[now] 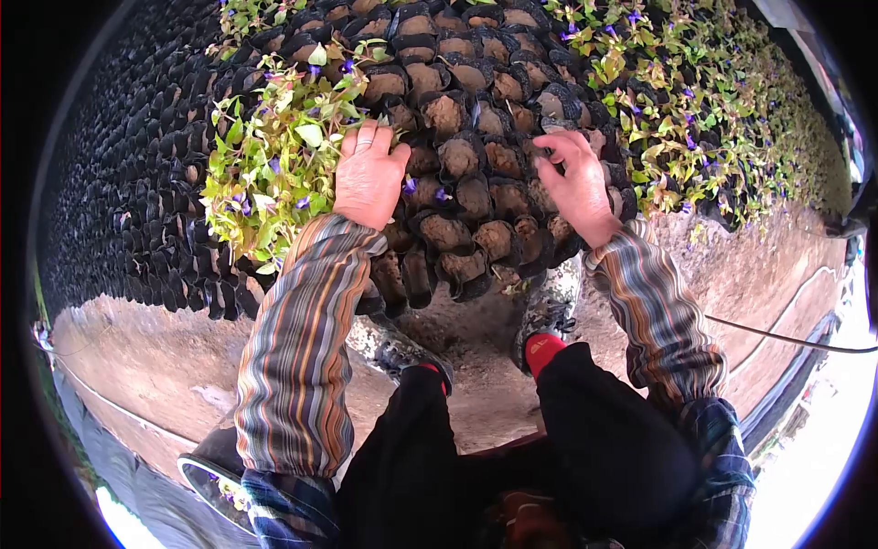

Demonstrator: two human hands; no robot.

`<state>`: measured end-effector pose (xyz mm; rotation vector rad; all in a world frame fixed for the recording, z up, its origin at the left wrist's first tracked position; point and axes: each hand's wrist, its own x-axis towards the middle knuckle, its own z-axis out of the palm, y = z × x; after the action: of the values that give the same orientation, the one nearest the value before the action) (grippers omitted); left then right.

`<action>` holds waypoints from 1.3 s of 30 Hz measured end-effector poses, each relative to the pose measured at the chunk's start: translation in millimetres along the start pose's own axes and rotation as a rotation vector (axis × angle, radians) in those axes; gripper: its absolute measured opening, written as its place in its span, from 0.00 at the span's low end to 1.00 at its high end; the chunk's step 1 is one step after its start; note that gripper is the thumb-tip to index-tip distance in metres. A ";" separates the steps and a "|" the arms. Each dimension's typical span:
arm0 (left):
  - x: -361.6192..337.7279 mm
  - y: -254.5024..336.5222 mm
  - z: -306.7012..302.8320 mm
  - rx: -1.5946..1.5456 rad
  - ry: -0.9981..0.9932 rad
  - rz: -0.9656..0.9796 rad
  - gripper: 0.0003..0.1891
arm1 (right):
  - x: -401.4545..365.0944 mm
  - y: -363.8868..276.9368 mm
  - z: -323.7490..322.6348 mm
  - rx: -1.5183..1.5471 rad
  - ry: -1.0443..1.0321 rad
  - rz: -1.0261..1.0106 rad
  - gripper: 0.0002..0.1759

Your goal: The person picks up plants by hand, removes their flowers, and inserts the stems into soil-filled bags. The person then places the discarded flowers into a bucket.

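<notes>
Rows of soil-filled black bags (445, 233) lie between both hands. My left hand (369, 178) rests at the right edge of a clump of leafy plants with purple flowers (283, 156); its fingers are bent against the plants and bags, and their tips are partly hidden. My right hand (576, 181) is over the bags on the right, thumb and index finger curved with a gap between them and nothing visible in it. Loose purple petals (443, 195) lie on the bags just right of my left hand.
More flowering plants (695, 119) fill the right side. Dark bags (137, 165) extend far to the left. A black bucket (219, 471) with some flowers inside stands at lower left. A thin dark hose (786, 339) crosses the dirt ground (155, 357) on the right.
</notes>
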<state>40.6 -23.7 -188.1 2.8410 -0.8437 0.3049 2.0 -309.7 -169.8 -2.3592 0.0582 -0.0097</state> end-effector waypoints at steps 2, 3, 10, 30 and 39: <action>-2.1 -7.5 0.2 -0.071 -0.043 -0.011 0.12 | -7.1 -15.8 11.2 0.018 -0.061 -0.118 0.13; -1.3 -1.2 -11.5 -0.158 0.126 -0.032 0.09 | -9.7 -27.0 9.9 0.097 -0.088 -0.110 0.12; -10.9 69.3 -80.1 -1.568 0.243 -0.945 0.11 | -14.2 -76.1 -22.4 0.084 0.169 -0.509 0.14; -24.2 81.9 -57.5 -2.080 0.113 -1.037 0.12 | -30.4 -76.0 11.2 0.283 -0.038 -0.364 0.06; -41.2 102.4 -38.1 -1.747 -0.356 -0.817 0.23 | -56.4 -9.7 -16.3 1.241 -0.343 0.489 0.11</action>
<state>-55.4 -79.0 -151.2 1.2760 0.1845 -0.7097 -54.3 -311.8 -150.9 -1.0423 0.3476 0.4595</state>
